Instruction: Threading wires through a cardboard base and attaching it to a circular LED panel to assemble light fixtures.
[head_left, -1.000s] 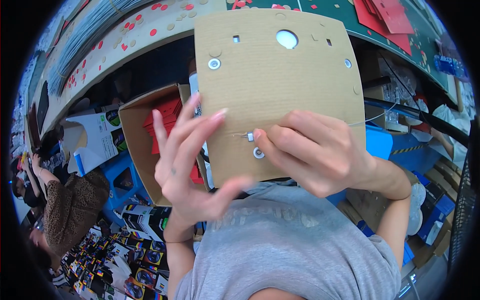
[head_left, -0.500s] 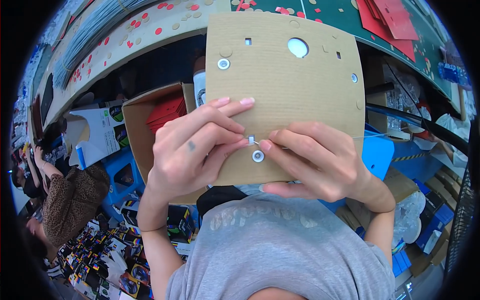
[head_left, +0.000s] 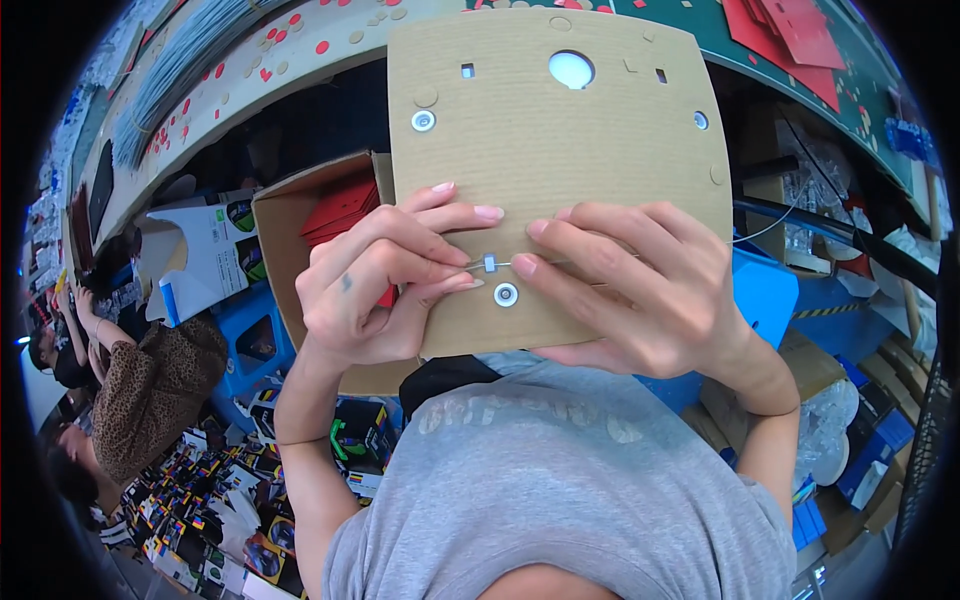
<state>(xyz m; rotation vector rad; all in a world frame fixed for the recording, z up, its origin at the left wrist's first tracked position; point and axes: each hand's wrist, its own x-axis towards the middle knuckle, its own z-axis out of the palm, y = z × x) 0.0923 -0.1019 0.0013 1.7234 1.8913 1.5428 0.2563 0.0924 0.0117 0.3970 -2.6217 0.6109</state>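
Observation:
A brown cardboard panel [head_left: 570,150] leans in front of me, with a large round hole, small rectangular cutouts and white ringed fittings. A thin pale wire [head_left: 505,264] runs across the small rectangular slot [head_left: 490,262] near its lower edge. Just left of that slot, my left hand [head_left: 370,275] is closed, its thumb and index finger pinching the wire's end. My right hand [head_left: 640,285] lies over the panel's right side, closed on the wire with thumb and fingertips. The wire's tail curves out past the right edge. Below the slot sits a white ringed fitting [head_left: 506,295].
At the back, a table holds a bundle of grey wires [head_left: 185,75], round scraps and red sheets [head_left: 785,50]. An open carton [head_left: 275,215] with red pieces stands left of the panel. Packed boxes lie on the left floor; a seated person [head_left: 150,400] works there.
The wire now spans the slot, with my left fingers drawn a little to its left. In the view, the panel has shifted slightly up and left.

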